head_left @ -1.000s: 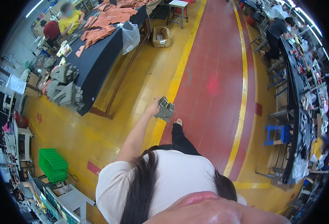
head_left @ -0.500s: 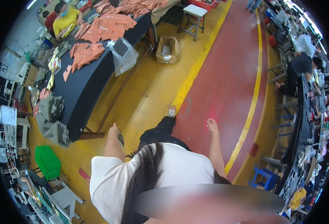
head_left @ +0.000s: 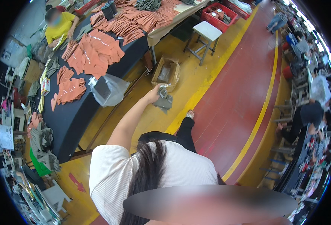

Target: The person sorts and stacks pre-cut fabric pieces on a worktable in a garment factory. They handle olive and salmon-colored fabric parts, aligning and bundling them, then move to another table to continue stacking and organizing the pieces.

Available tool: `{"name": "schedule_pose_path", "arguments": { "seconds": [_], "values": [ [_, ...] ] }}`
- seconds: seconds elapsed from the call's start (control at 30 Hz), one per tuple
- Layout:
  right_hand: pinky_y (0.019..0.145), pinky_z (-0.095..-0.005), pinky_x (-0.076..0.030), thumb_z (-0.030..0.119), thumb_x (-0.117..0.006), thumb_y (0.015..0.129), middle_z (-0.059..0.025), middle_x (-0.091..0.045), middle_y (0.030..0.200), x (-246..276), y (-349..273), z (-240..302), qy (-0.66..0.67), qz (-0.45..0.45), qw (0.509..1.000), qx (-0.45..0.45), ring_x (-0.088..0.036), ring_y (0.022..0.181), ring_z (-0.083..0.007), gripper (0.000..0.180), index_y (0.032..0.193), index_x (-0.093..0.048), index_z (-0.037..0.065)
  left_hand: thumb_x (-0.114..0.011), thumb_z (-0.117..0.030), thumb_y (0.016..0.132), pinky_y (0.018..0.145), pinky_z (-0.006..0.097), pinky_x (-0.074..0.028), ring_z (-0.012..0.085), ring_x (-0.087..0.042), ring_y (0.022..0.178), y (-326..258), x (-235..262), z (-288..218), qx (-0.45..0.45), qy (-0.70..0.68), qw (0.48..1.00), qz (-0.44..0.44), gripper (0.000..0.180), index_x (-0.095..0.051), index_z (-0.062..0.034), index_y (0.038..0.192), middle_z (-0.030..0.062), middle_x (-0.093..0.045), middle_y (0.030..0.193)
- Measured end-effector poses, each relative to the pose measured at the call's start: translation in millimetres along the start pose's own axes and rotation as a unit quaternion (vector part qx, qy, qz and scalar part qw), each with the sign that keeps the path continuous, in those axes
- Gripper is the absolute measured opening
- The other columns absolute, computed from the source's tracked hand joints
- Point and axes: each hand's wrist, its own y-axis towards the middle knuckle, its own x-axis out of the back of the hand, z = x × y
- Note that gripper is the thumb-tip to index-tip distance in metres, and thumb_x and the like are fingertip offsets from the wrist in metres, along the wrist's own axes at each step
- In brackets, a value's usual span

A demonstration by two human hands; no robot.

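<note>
Left hand (head_left: pixel 154 95) is clenched around a bundle of grey fabric pieces (head_left: pixel 164 101), held out above the yellow floor. Just beyond, an open cardboard box (head_left: pixel 166 73) contains grey material. Right hand unseen.

Orange fabric pieces (head_left: pixel 98 52) all over a long dark counter (head_left: pixel 66 116), with a clear plastic bag (head_left: pixel 107 90) hanging off its edge. A cardboard box (head_left: pixel 166 73) sits on the yellow floor near a white stool (head_left: pixel 206 32), and a red crate (head_left: pixel 220 15) is farther back.

Black table (head_left: pixel 75 112), orange fabric pieces (head_left: pixel 98 52), plastic bag (head_left: pixel 107 90)
</note>
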Motion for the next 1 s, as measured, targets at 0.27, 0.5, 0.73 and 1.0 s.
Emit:
{"name": "schedule_pose_path", "arguments": {
  "seconds": [0.27, 0.5, 0.73, 1.0],
  "values": [
    [0.059, -0.0377, -0.050, 0.024, -0.054, 0.087, -0.0087, -0.063, 0.086, 215.7, 184.5, 113.6, -0.078, -0.070, 0.990, 0.091, -0.062, 0.073, -0.0214, 0.026, 0.100, -0.064, 0.004, -0.060, -0.004, 0.085, 0.101, 0.039, -0.040, 0.0306, -0.050, 0.118, 154.5, 45.5, -120.0, 0.064, -0.205, 0.976, 0.027, 0.079, -0.015, -0.0173, 0.149, 0.0203, -0.042, 0.139],
    [0.036, -0.0252, -0.033, 0.016, -0.051, 0.089, 0.0016, -0.051, 0.067, 424.4, 293.5, 440.0, 0.028, -0.093, 0.981, 0.169, -0.049, 0.049, -0.0109, 0.009, 0.093, -0.057, 0.013, -0.056, 0.002, 0.082, 0.056, 0.043, -0.061, 0.0334, -0.064, 0.093, 237.3, 110.9, -131.8, 0.159, -0.212, 0.961, -0.082, 0.079, -0.017, -0.0208, 0.148, 0.0220, -0.050, 0.126],
    [0.043, -0.0239, -0.041, 0.014, -0.055, 0.089, -0.0023, -0.061, 0.082, 420.3, 361.0, 636.4, 0.130, -0.100, 0.972, 0.167, -0.059, 0.063, -0.0119, 0.019, 0.107, -0.056, 0.010, -0.063, -0.006, 0.082, 0.097, 0.042, -0.043, 0.0351, -0.053, 0.116, 390.6, 177.5, -154.7, 0.113, -0.097, 0.982, -0.117, 0.079, -0.020, -0.0160, 0.148, 0.0251, -0.050, 0.130],
    [0.049, -0.0244, -0.043, 0.018, -0.058, 0.089, -0.0021, -0.061, 0.085, 379.9, 418.7, 784.4, 0.051, 0.139, 0.983, 0.105, -0.057, 0.064, -0.0114, 0.026, 0.112, -0.057, 0.006, -0.062, -0.009, 0.085, 0.101, 0.037, -0.037, 0.0319, -0.047, 0.124, 509.3, 284.1, -242.5, 0.046, -0.187, 0.975, -0.108, 0.075, -0.022, -0.0155, 0.148, 0.0217, -0.045, 0.137]
  ]
}}
